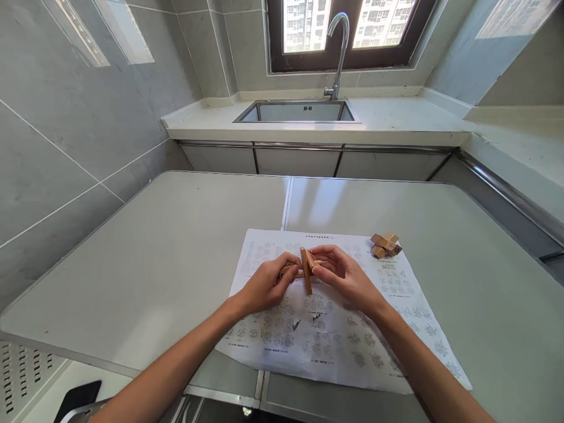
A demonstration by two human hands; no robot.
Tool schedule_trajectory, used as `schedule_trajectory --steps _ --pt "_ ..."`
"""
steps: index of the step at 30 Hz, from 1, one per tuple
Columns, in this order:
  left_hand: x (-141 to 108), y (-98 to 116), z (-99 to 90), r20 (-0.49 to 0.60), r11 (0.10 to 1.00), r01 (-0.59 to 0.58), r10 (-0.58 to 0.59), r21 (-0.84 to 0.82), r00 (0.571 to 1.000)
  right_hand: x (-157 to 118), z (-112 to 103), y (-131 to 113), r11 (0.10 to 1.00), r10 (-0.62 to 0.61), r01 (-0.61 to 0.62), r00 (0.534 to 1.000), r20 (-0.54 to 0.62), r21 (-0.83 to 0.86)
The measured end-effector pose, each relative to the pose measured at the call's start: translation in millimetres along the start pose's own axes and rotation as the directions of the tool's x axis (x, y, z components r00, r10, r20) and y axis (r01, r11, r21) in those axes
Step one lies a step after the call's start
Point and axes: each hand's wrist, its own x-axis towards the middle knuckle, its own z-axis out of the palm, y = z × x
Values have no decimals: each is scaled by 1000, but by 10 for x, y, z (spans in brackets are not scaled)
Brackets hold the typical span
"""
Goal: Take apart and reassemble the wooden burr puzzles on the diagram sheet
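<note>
Several wooden puzzle pieces [306, 271] are held together in a cross shape between my two hands, above a printed instruction sheet [335, 346]. My left hand [273, 279] pinches the end of a horizontal piece from the left. From the right, my right hand [341, 273] has its thumb and fingers closed on the pieces beside the upright one. The fingers partly hide how the pieces fit together. A small assembled wooden block puzzle [386, 245] rests at the sheet's upper right edge, apart from both hands.
The sheet lies on a pale folding table [132, 264] with a centre seam. Behind it stand a counter with a sink [297, 111] and a faucet [339, 53] under a window. A tiled wall [79, 117] borders the left. A dark object [78, 399] lies below the table's left front edge.
</note>
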Motion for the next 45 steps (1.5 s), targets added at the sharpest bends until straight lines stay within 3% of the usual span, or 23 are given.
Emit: schedule_trajectory --steps 7,27,31,38,45 --pt "-3 18 10 13 999 -27 27 -35 1000 -7 49 39 997 -78 78 997 21 0" --pt "-12 -1 19 33 994 -73 76 -82 997 -33 93 46 994 -67 66 998 -1 88" --pt "-19 -27 23 29 997 -72 73 -26 997 -10 52 34 988 -78 87 994 -71 130" --pt "-24 -41 21 32 996 -86 85 32 996 -12 47 21 986 -144 147 989 -45 82" --pt "-37 -8 64 40 921 -246 246 301 968 -31 28 48 952 -302 300 952 -39 -52"
